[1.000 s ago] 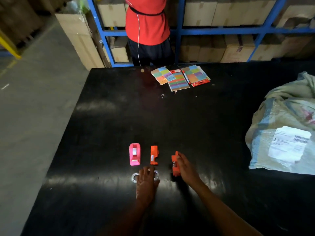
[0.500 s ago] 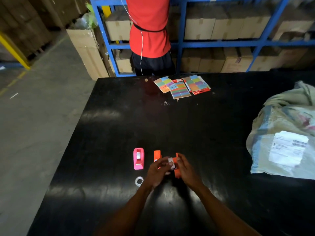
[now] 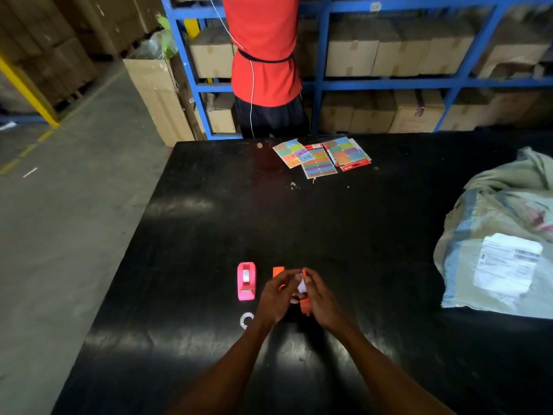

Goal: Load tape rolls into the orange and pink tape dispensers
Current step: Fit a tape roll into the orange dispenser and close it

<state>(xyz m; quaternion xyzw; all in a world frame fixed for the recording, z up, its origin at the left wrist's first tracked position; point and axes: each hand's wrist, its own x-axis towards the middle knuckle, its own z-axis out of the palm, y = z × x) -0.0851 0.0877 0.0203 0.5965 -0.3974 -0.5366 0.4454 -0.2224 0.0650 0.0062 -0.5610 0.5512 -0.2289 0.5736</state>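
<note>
Tape rolls are your small, light, rigid pieces here, and one (image 3: 246,319) lies flat on the table (image 3: 359,235) just nearer you than the pink dispenser (image 3: 246,281). Take that clear ring by its outer edge with two fingertips; it looks slick and will likely skate on the glossy black top if you press from above.

Right of the pink dispenser, your left hand (image 3: 276,296) is closed in a pinch on a white roll (image 3: 300,285), bringing it against the orange dispenser body (image 3: 305,304), which your right hand (image 3: 321,299) grips along its side. Hard, light plastic like that tips easily, so hold it low and firmly while the roll goes in.

A second orange piece (image 3: 278,271) shows just right of the pink dispenser, partly behind your left fingers. The pink dispenser itself stands upright and appears to carry a roll already.

Far beyond the pink dispenser, coloured sticker sheets (image 3: 321,155) sit at the table's back edge.
</note>
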